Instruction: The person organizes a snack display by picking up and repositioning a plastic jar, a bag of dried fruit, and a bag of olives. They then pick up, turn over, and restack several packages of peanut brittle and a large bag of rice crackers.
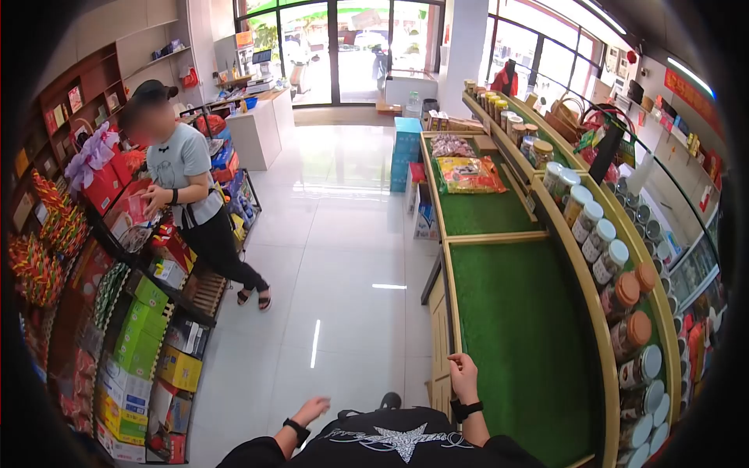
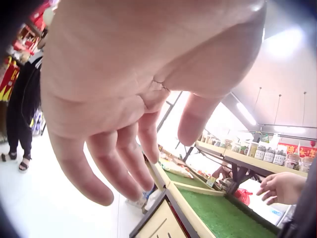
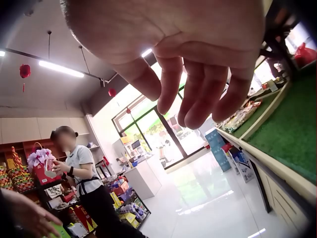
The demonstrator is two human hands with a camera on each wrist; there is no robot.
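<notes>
In the head view my left hand [image 1: 314, 409] hangs in front of my body over the floor, touching nothing. My right hand [image 1: 463, 373] is at the left edge of the green-lined display bin [image 1: 511, 312]; whether it touches the rim is unclear. The left wrist view shows my left hand [image 2: 143, 74] with loosely bent, spread fingers and an empty palm. Likewise my right hand [image 3: 183, 54] in the right wrist view has relaxed fingers and holds nothing. Farther along the stand, bagged goods [image 1: 470, 175] lie in the far bin.
Rows of lidded jars [image 1: 593, 239] line the raised shelf on the right. A person [image 1: 183, 168] in a light top stands at the left shelves, hands at a pink item. Green boxes [image 1: 143, 327] fill the lower left rack. Tiled floor [image 1: 335, 273] runs toward a white counter and glass doors.
</notes>
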